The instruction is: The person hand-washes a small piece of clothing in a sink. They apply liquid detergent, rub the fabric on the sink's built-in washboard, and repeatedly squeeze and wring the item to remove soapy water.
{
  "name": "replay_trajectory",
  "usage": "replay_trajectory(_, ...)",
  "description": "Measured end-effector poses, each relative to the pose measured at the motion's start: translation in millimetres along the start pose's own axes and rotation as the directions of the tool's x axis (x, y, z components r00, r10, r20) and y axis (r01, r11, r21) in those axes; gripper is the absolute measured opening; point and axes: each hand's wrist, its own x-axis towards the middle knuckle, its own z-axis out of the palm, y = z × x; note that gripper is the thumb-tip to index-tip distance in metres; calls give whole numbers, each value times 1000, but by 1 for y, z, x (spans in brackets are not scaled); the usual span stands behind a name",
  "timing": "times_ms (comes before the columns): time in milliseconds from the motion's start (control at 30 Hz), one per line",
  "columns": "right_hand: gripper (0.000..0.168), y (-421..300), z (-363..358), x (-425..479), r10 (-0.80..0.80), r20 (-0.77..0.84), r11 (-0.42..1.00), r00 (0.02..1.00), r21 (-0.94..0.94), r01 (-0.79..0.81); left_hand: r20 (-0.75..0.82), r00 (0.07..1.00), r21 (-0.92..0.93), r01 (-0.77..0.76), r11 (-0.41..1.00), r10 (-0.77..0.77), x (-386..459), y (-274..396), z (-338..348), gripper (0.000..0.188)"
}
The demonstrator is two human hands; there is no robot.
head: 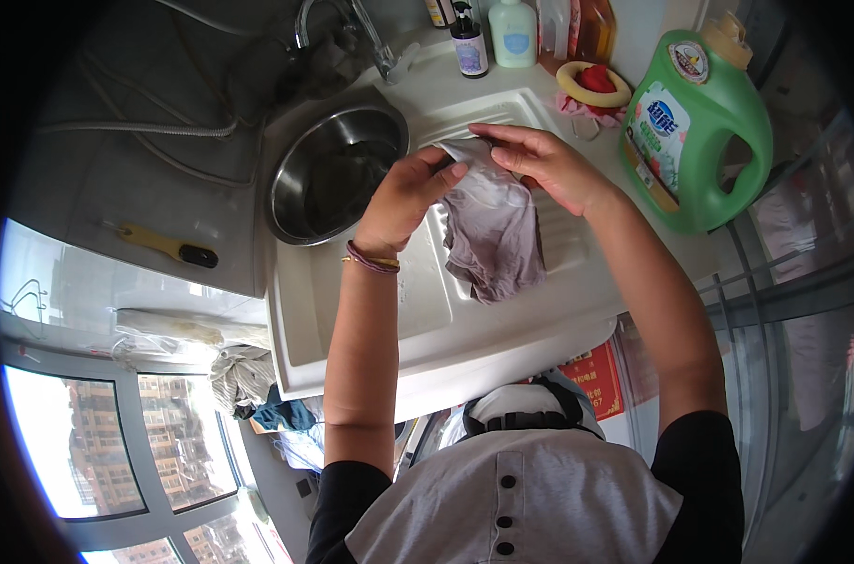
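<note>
A wet-looking mauve garment with a whitish part (pixel 496 240) lies over the ribbed washboard of a white laundry sink (pixel 427 352). My left hand (pixel 413 190) pinches its upper edge between thumb and fingers. My right hand (pixel 540 162) is at the garment's upper right, fingers spread and thumb apart; whether its lower fingers grip the cloth cannot be told. To the left, a stainless steel basin (pixel 279 204) stands in the sink with dark contents, perhaps cloth in water.
A green detergent jug (pixel 709 141) stands at the right. Behind the washboard are a dark pump bottle (pixel 469 49), a pale green bottle (pixel 513 35) and a yellow ring (pixel 575 84) with red cloth. A chrome faucet (pixel 381 53) rises behind the basin; a yellow-handled brush (pixel 159 243) is further left.
</note>
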Motion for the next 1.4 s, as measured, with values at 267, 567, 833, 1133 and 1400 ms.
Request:
replay_trajectory(267, 17, -32, -19, 38, -336, -335, 908, 880, -364, 207, -316, 916, 186, -195, 963, 247, 31, 32, -13, 9)
replay_trajectory(567, 12, -41, -36, 48, -801, -38, 446, 598, -706, 551, -132, 759, 369, -560, 742, 638, 48, 12, -13, 23)
replay_trajectory(833, 9, 71, -39, -93, -105, 360, 426, 927, -826, 369, 337, 871, 646, -490, 586, 357, -64, -92, 26, 9)
replay_trajectory(1133, 68, 127, 17, -12, -313, -206, 473, 927, -880, -35, 119, 893, 983, -168, 76, 434, 11, -125, 63, 53)
replay_trajectory(1400, 97, 121, 31, -51, -140, 69, 162, 988, -983, 91, 116, 975, 981, -143, 134, 188, -29, -129, 68, 68)
